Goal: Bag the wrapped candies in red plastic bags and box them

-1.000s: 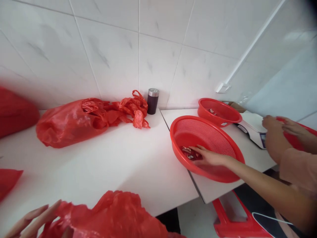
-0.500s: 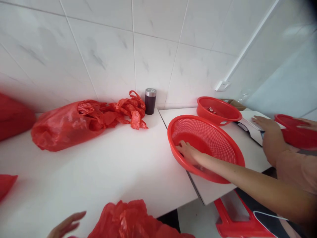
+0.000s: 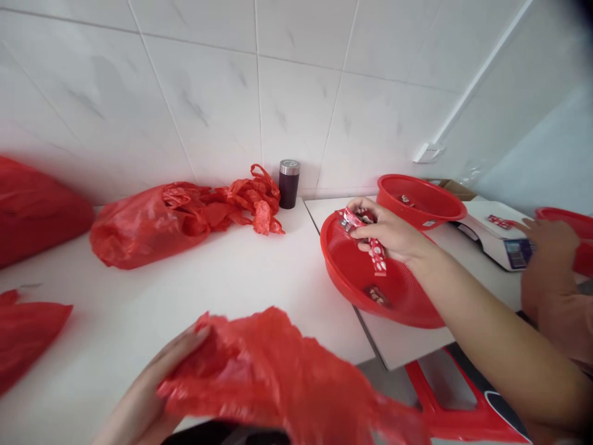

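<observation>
Packets [image 3: 378, 256], glossy red-and-white, are clamped in the right fingers [image 3: 373, 231], left fingers [image 3: 197, 338] clutching a red bag [image 3: 296, 371].

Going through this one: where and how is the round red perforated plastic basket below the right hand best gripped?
Probably by the left rim of the round red perforated plastic basket, from the left, thumb over and fingers under. The lip stands raised above the white tabletop there, while the right hand and forearm reach across the right side.

Right grip [image 3: 391, 233] now higher, with packets [image 3: 378, 258]
</observation>
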`<state>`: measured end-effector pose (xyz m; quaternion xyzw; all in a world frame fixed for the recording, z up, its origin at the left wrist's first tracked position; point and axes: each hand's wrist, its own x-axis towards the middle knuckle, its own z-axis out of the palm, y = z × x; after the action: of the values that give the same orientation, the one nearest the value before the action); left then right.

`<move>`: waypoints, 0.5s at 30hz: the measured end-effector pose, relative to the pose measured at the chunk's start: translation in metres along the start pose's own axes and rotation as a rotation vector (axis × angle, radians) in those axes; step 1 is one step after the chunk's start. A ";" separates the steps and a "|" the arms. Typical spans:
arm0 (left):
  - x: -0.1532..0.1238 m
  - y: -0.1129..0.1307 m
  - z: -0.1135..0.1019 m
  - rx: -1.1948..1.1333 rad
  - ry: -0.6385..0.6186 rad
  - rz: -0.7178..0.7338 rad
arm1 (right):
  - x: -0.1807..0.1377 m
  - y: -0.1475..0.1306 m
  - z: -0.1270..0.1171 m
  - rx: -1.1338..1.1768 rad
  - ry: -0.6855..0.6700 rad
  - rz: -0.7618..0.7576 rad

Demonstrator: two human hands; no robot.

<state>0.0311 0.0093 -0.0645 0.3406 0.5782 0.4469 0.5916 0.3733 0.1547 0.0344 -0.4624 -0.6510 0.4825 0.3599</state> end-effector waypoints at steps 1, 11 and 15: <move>0.007 0.004 0.009 -0.103 -0.005 -0.052 | -0.008 -0.018 0.015 0.099 -0.061 -0.045; 0.041 0.020 0.037 -0.332 -0.212 -0.002 | -0.022 -0.031 0.128 0.094 -0.726 -0.156; 0.046 0.014 0.029 -0.242 -0.236 -0.019 | 0.000 0.025 0.135 -0.294 -0.629 -0.284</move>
<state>0.0543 0.0602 -0.0659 0.3114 0.4499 0.4647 0.6962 0.2560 0.1178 -0.0273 -0.2436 -0.8496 0.4478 0.1355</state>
